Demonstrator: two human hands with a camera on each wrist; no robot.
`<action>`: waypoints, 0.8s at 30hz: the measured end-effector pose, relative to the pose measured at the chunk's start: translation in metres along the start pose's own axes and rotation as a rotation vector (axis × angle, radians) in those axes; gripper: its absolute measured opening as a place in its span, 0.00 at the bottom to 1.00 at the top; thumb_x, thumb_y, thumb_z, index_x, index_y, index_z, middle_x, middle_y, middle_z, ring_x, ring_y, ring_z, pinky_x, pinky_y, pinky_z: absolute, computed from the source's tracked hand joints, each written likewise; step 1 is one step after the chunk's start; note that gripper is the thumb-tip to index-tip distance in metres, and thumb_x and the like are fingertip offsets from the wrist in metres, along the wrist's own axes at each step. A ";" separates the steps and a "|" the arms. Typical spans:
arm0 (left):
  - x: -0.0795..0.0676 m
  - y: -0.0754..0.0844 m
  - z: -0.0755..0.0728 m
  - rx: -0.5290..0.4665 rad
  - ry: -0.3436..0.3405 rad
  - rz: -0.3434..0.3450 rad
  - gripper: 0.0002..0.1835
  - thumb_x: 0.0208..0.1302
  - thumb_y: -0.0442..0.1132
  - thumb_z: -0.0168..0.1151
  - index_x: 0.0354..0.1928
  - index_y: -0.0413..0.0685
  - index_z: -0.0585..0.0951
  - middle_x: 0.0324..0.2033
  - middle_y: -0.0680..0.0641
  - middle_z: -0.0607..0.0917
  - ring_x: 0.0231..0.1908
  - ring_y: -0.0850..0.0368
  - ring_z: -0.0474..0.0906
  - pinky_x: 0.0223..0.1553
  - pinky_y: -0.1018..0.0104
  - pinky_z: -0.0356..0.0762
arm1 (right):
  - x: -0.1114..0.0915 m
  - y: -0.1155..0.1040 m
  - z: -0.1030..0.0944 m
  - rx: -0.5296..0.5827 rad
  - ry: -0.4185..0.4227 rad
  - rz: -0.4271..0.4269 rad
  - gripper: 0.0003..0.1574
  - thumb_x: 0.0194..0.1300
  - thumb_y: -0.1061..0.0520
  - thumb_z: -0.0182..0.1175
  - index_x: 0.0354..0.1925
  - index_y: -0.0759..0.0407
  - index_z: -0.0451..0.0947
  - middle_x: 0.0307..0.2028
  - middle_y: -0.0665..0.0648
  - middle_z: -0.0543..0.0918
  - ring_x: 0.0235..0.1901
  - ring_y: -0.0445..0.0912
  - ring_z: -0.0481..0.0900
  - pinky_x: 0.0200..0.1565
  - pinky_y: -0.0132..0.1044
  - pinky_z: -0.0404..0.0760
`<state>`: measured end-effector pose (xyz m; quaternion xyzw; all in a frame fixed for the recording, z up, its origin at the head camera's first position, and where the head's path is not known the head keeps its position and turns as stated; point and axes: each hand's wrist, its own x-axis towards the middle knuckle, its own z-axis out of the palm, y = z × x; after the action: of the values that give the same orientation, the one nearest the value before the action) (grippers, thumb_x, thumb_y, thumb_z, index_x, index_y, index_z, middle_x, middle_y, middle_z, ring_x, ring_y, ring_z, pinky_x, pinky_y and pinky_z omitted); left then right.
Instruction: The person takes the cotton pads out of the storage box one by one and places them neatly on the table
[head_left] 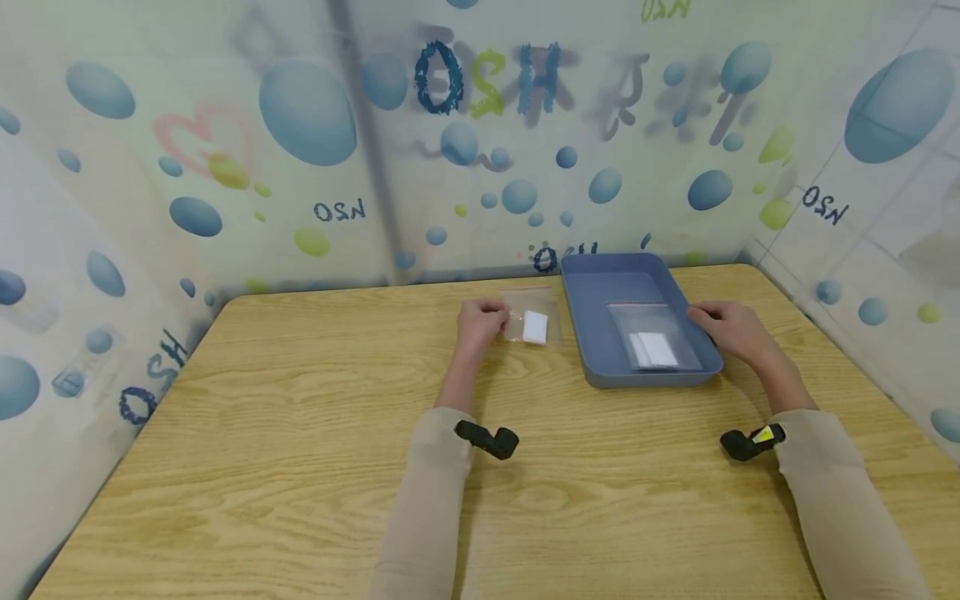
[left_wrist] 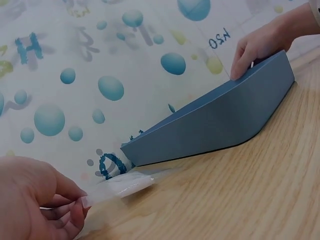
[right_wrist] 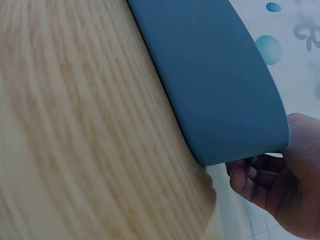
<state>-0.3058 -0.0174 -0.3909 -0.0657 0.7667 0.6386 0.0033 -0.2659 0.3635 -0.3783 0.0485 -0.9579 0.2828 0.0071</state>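
My left hand pinches the left edge of a clear zip bag with a white folded piece inside. In the left wrist view the bag sticks out from between thumb and fingers, low over the wood. A blue-grey tray stands just right of it. My right hand grips the tray's right rim, thumb on top and curled fingers against the outer wall in the right wrist view. Inside the tray lies clear zip bagging with white pieces in it.
The wooden table reaches back to a patterned curtain with blue and green dots. Similar cloth hangs at the left and right sides. The tray's far end is close to the back curtain.
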 end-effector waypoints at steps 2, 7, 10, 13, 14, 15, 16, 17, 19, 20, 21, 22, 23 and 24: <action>0.000 -0.002 0.000 0.042 0.011 0.021 0.08 0.65 0.27 0.62 0.44 0.32 0.85 0.30 0.45 0.81 0.27 0.58 0.74 0.29 0.71 0.73 | 0.000 0.000 0.000 -0.003 0.000 0.000 0.36 0.82 0.46 0.43 0.65 0.78 0.68 0.59 0.81 0.73 0.58 0.73 0.72 0.58 0.66 0.70; -0.001 -0.004 0.000 0.133 0.050 0.058 0.06 0.63 0.28 0.64 0.39 0.32 0.86 0.24 0.46 0.81 0.23 0.59 0.74 0.25 0.72 0.71 | 0.000 -0.002 0.000 -0.005 -0.002 0.001 0.36 0.82 0.46 0.43 0.65 0.78 0.68 0.60 0.81 0.73 0.58 0.73 0.71 0.58 0.66 0.70; -0.002 -0.004 0.000 0.183 0.068 0.056 0.05 0.63 0.29 0.65 0.36 0.33 0.87 0.21 0.47 0.81 0.22 0.59 0.73 0.25 0.72 0.71 | 0.000 -0.002 0.000 -0.001 -0.006 0.002 0.36 0.82 0.46 0.43 0.66 0.78 0.67 0.60 0.81 0.72 0.59 0.74 0.71 0.59 0.66 0.70; -0.002 -0.002 -0.001 0.221 0.070 0.039 0.06 0.64 0.31 0.65 0.35 0.33 0.87 0.20 0.47 0.82 0.22 0.59 0.74 0.25 0.71 0.71 | 0.000 -0.002 -0.001 0.004 -0.008 0.001 0.37 0.82 0.45 0.42 0.66 0.78 0.67 0.60 0.80 0.72 0.59 0.74 0.70 0.59 0.66 0.70; -0.002 -0.001 -0.001 0.223 0.067 0.027 0.06 0.64 0.31 0.65 0.36 0.33 0.87 0.21 0.47 0.82 0.22 0.59 0.74 0.26 0.71 0.72 | 0.000 -0.002 -0.001 0.007 -0.008 0.002 0.37 0.82 0.45 0.42 0.66 0.78 0.67 0.61 0.80 0.72 0.59 0.74 0.70 0.59 0.66 0.69; -0.002 0.000 -0.001 0.225 0.063 0.015 0.07 0.65 0.32 0.65 0.37 0.33 0.86 0.21 0.47 0.82 0.22 0.59 0.75 0.26 0.71 0.73 | 0.000 -0.002 -0.001 0.009 -0.009 0.002 0.37 0.81 0.45 0.42 0.66 0.77 0.67 0.61 0.80 0.72 0.60 0.74 0.70 0.59 0.66 0.69; -0.003 0.002 -0.002 0.222 0.056 0.000 0.07 0.66 0.32 0.65 0.38 0.33 0.86 0.22 0.47 0.82 0.23 0.59 0.76 0.27 0.71 0.74 | 0.000 -0.002 -0.001 0.012 -0.010 0.002 0.37 0.82 0.45 0.42 0.67 0.77 0.67 0.61 0.80 0.71 0.60 0.74 0.70 0.59 0.67 0.69; -0.003 0.003 -0.002 0.221 0.049 -0.016 0.08 0.66 0.33 0.65 0.39 0.33 0.86 0.22 0.46 0.83 0.23 0.59 0.77 0.28 0.71 0.76 | 0.000 -0.002 -0.001 0.013 -0.011 0.004 0.38 0.81 0.44 0.42 0.67 0.77 0.67 0.61 0.80 0.71 0.60 0.74 0.70 0.60 0.67 0.69; -0.004 0.006 -0.004 0.225 0.035 -0.043 0.08 0.67 0.33 0.64 0.41 0.32 0.85 0.24 0.46 0.83 0.24 0.58 0.78 0.30 0.70 0.78 | 0.000 -0.002 -0.001 0.015 -0.015 0.005 0.38 0.81 0.44 0.42 0.67 0.77 0.66 0.62 0.80 0.71 0.60 0.74 0.69 0.60 0.67 0.69; -0.004 0.007 -0.005 0.229 0.027 -0.054 0.09 0.67 0.33 0.64 0.41 0.32 0.85 0.24 0.46 0.83 0.25 0.58 0.79 0.31 0.70 0.78 | 0.000 -0.001 -0.001 0.014 -0.016 0.006 0.38 0.81 0.44 0.42 0.67 0.77 0.66 0.62 0.80 0.71 0.60 0.74 0.69 0.60 0.67 0.68; -0.005 0.008 -0.005 0.240 0.022 -0.060 0.09 0.67 0.34 0.64 0.42 0.33 0.85 0.25 0.45 0.83 0.26 0.57 0.79 0.31 0.69 0.78 | 0.000 -0.001 -0.001 0.012 -0.016 0.006 0.38 0.81 0.44 0.42 0.67 0.77 0.66 0.62 0.80 0.71 0.60 0.74 0.69 0.60 0.67 0.68; -0.005 0.009 -0.006 0.249 0.016 -0.066 0.09 0.67 0.34 0.64 0.42 0.33 0.85 0.25 0.45 0.84 0.26 0.57 0.79 0.31 0.69 0.78 | 0.000 -0.001 -0.001 0.011 -0.016 0.007 0.38 0.81 0.44 0.42 0.67 0.77 0.66 0.62 0.81 0.71 0.60 0.74 0.69 0.60 0.67 0.68; -0.005 0.010 -0.007 0.257 0.013 -0.068 0.09 0.67 0.34 0.64 0.42 0.33 0.85 0.26 0.45 0.84 0.27 0.57 0.79 0.31 0.69 0.77 | 0.000 -0.001 -0.001 0.011 -0.016 0.007 0.38 0.81 0.44 0.42 0.67 0.77 0.66 0.62 0.81 0.71 0.60 0.74 0.69 0.60 0.67 0.68; -0.005 0.010 -0.007 0.263 0.012 -0.064 0.09 0.67 0.34 0.63 0.42 0.33 0.85 0.25 0.45 0.83 0.27 0.57 0.78 0.31 0.69 0.76 | 0.000 -0.001 -0.001 0.009 -0.014 0.007 0.38 0.81 0.44 0.42 0.67 0.77 0.66 0.62 0.81 0.71 0.60 0.74 0.69 0.60 0.67 0.68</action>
<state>-0.3010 -0.0219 -0.3789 -0.0929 0.8414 0.5316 0.0278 -0.2658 0.3635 -0.3772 0.0471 -0.9568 0.2868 -0.0010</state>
